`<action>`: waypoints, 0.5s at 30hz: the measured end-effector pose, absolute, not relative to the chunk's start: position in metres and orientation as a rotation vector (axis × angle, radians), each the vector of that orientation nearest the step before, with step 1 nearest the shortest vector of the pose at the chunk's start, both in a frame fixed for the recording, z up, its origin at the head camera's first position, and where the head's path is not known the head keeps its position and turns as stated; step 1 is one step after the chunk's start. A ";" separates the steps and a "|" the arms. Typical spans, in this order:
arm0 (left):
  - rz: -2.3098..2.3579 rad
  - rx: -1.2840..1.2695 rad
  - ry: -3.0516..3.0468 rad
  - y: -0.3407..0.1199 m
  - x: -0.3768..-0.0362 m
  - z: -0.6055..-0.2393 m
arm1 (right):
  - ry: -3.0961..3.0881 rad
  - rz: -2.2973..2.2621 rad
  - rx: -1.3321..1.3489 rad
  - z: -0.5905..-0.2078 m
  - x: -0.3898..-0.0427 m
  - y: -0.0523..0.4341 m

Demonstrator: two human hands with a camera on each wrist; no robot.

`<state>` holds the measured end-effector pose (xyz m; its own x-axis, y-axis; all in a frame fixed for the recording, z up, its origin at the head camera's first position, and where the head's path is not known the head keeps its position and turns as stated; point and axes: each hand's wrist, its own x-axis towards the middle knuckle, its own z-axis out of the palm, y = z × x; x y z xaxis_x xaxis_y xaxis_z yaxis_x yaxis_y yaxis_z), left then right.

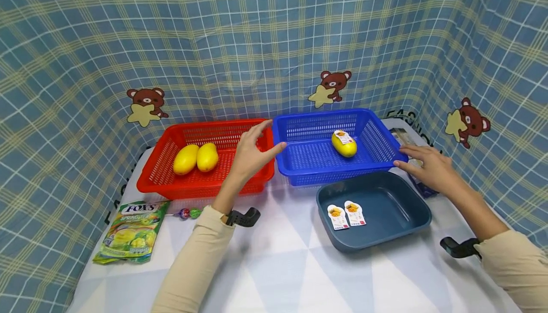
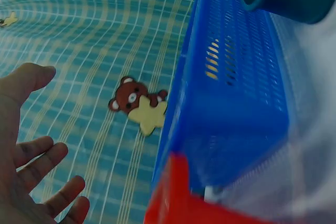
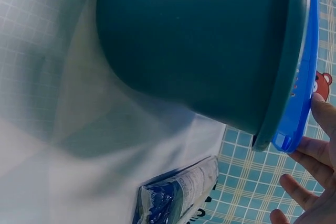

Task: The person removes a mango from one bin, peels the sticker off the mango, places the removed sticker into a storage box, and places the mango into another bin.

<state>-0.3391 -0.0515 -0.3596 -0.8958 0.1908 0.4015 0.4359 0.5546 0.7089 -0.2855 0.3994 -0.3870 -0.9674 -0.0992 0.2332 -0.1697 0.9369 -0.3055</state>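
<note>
A: So, where are we with the blue basket (image 1: 325, 146)?

B: Centre of the frame. Our left hand (image 1: 252, 153) and right hand (image 1: 428, 165) flank its ends, fingers spread, gripping nothing.

A: Then we should take both rims evenly and keep it level, so the mango (image 1: 344, 143) stays put.

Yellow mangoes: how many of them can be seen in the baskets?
3. Two mangoes lie side by side in the red basket. One mango with a label lies in the blue basket. None seems hidden.
</note>
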 end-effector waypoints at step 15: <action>-1.197 -0.603 -2.662 0.026 -0.407 -0.338 | -2.855 0.454 0.217 -0.389 -0.283 0.397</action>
<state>-0.4073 0.0257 -0.3379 -0.9057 0.2944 0.3050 0.4235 0.5982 0.6803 -0.2828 0.3967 -0.3886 -0.9598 -0.1076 0.2594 -0.1827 0.9407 -0.2859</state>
